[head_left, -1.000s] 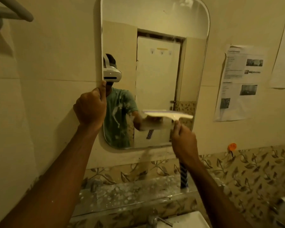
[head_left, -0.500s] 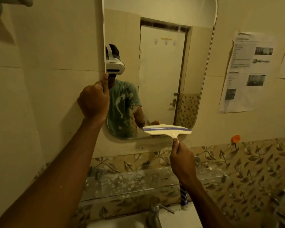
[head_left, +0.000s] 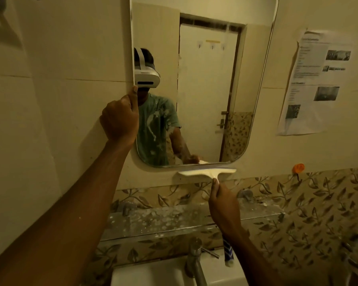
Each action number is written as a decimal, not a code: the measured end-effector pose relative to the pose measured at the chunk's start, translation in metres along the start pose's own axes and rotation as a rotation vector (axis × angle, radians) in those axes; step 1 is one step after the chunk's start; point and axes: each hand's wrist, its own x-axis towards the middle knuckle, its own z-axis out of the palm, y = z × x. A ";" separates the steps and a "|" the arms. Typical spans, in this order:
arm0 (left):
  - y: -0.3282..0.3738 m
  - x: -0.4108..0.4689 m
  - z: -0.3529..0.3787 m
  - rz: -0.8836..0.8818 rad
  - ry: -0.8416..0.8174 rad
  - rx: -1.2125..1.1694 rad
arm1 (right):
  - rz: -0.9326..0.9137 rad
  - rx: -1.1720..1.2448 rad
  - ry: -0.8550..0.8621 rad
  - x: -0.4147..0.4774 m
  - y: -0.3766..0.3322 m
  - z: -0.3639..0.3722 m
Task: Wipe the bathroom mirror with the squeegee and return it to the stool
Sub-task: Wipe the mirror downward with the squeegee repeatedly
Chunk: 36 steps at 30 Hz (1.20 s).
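The bathroom mirror (head_left: 207, 89) hangs on the cream tiled wall, tall with rounded corners. My left hand (head_left: 120, 118) grips its left edge, thumb up against the glass. A cream squeegee (head_left: 208, 173) sits just below the mirror's bottom edge, its blade level against the wall. My right hand (head_left: 223, 205) holds its handle from underneath. The stool is out of sight.
A speckled glass shelf (head_left: 174, 221) runs under the mirror. Below it are a chrome tap (head_left: 194, 256) and white basin (head_left: 151, 273). A blue and white tube (head_left: 228, 254) stands by the basin. Papers (head_left: 316, 79) and an orange hook (head_left: 298, 168) are on the right wall.
My right hand has drawn the squeegee down the lower right part of the mirror and off its bottom edge. My left hand has stayed on the mirror's left edge.
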 end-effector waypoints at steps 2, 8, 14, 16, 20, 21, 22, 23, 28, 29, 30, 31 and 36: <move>-0.001 0.001 -0.003 0.008 -0.018 -0.020 | 0.017 0.003 0.006 -0.003 0.001 -0.002; 0.001 0.026 -0.017 0.015 -0.092 -0.100 | -0.102 0.111 0.095 0.017 -0.051 -0.041; 0.038 0.079 -0.037 -0.043 0.025 -0.336 | -0.265 0.243 0.126 0.096 -0.163 -0.094; 0.051 0.103 -0.044 -0.079 0.057 -0.387 | -0.311 0.281 0.146 0.122 -0.201 -0.109; 0.072 0.142 -0.055 -0.146 0.058 -0.477 | -0.389 0.295 0.202 0.171 -0.273 -0.142; 0.074 0.149 -0.056 -0.170 0.027 -0.503 | -0.392 0.290 0.218 0.181 -0.288 -0.149; 0.074 0.155 -0.055 -0.200 -0.010 -0.541 | -0.381 0.287 0.235 0.191 -0.302 -0.156; 0.073 0.159 -0.055 -0.237 -0.052 -0.587 | -0.368 0.286 0.249 0.198 -0.315 -0.162; 0.068 0.162 -0.054 -0.285 -0.184 -0.710 | -0.373 0.147 0.236 0.217 -0.347 -0.178; 0.067 0.162 -0.054 -0.283 -0.198 -0.718 | -0.374 0.137 0.234 0.215 -0.344 -0.176; 0.066 0.163 -0.054 -0.278 -0.204 -0.721 | -0.379 0.135 0.227 0.212 -0.337 -0.170; 0.064 0.164 -0.053 -0.273 -0.210 -0.717 | -0.392 0.127 0.217 0.205 -0.329 -0.161; 0.059 0.165 -0.048 -0.206 -0.194 -0.679 | -0.334 0.167 0.151 0.148 -0.261 -0.101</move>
